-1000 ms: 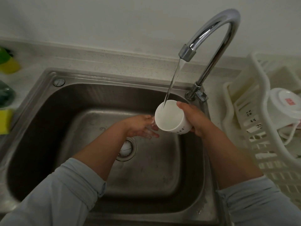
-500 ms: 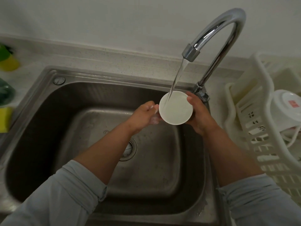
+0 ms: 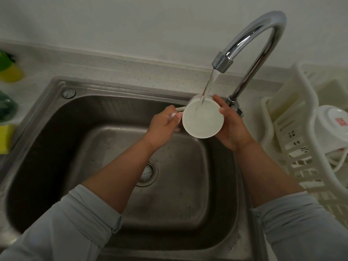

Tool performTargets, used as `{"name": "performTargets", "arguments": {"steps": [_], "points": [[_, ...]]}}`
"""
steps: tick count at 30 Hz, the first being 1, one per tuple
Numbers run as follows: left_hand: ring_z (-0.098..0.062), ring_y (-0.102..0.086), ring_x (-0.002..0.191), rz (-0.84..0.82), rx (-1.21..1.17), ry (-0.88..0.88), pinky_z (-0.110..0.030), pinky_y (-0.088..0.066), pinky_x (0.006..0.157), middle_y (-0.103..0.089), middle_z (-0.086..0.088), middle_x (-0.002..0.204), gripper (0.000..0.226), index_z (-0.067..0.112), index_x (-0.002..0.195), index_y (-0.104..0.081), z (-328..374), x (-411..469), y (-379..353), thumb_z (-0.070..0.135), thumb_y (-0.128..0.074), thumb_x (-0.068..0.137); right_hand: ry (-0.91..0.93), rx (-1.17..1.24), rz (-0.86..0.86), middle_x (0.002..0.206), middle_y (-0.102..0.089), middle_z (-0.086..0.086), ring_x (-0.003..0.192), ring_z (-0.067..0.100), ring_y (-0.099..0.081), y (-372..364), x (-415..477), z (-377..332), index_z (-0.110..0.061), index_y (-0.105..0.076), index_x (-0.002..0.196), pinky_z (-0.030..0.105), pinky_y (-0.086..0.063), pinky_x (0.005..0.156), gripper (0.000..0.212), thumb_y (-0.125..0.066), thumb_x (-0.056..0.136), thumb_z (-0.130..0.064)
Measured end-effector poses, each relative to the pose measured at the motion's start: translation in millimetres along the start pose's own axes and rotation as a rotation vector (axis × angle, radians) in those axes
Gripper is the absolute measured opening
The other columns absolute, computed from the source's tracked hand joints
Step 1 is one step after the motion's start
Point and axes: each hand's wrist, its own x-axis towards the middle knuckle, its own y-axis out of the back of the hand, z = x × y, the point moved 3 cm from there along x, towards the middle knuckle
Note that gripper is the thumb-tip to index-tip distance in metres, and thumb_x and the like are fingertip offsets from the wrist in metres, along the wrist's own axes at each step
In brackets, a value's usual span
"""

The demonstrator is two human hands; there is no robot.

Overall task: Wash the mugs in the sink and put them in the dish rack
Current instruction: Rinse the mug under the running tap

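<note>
A white mug (image 3: 204,123) stands upright under the running tap (image 3: 248,44), water streaming into it. My right hand (image 3: 232,127) wraps round the mug's right side. My left hand (image 3: 163,125) grips the mug's handle on its left. Both hold it above the steel sink (image 3: 94,140). A second white mug (image 3: 333,127) lies upturned in the white dish rack (image 3: 305,147) at the right, a red label on its bottom.
The sink drain (image 3: 147,173) sits in the basin floor below my left forearm. Green and yellow items (image 3: 8,70) and a yellow sponge (image 3: 5,138) lie on the counter at the left edge. The wall runs behind the tap.
The mug went from tilted toward the left to upright under the stream. My left hand rose from beside it and took the handle. Both hands lifted slightly.
</note>
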Motion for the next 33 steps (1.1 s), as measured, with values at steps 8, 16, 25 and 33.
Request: {"name": "performTargets", "arguments": {"steps": [8, 16, 25, 33], "points": [[-0.002, -0.048, 0.057, 0.107, 0.316, -0.184, -0.008, -0.034, 0.052, -0.050, 0.011, 0.062, 0.012, 0.016, 0.087, -0.045, 1.5, -2.2, 6.6, 0.020, -0.044, 0.098, -0.038, 0.032, 0.125, 0.134, -0.054, 0.009, 0.119, 0.030, -0.054, -13.5, 16.9, 6.2, -0.027, -0.034, 0.144, 0.044, -0.046, 0.099, 0.055, -0.041, 0.094, -0.050], [-0.016, -0.051, 0.062, 0.114, 0.504, -0.153, -0.027, -0.031, 0.054, -0.050, 0.004, 0.066, 0.028, 0.004, 0.106, -0.052, 17.2, -2.0, 18.6, 0.029, -0.041, 0.099, -0.082, 0.021, 0.188, 0.092, -0.069, 0.003, 0.086, 0.020, -0.065, -21.8, 22.7, 11.0, -0.019, -0.064, 0.107, 0.033, -0.054, 0.070, 0.030, -0.045, 0.095, -0.039], [-0.032, -0.058, 0.090, 0.053, 0.790, -0.175, -0.030, -0.035, 0.068, -0.065, -0.018, 0.100, 0.033, 0.005, 0.121, -0.048, 38.7, -0.6, 34.6, 0.028, -0.038, 0.100, -0.134, 0.137, 0.127, 0.127, -0.059, 0.018, 0.119, 0.039, -0.053, -38.0, 29.6, 40.1, -0.012, -0.058, 0.124, 0.058, -0.041, 0.099, 0.047, -0.052, 0.086, -0.039], [-0.031, -0.058, 0.097, 0.010, 0.983, -0.152, -0.034, -0.041, 0.077, -0.062, -0.018, 0.109, 0.037, 0.008, 0.128, -0.044, 55.2, 1.6, 39.8, 0.031, -0.034, 0.100, -0.163, 0.307, 0.026, 0.121, -0.061, 0.015, 0.108, 0.033, -0.058, -55.7, 26.5, 53.8, -0.013, -0.056, 0.126, 0.042, -0.053, 0.083, 0.039, -0.046, 0.095, -0.035]]}}
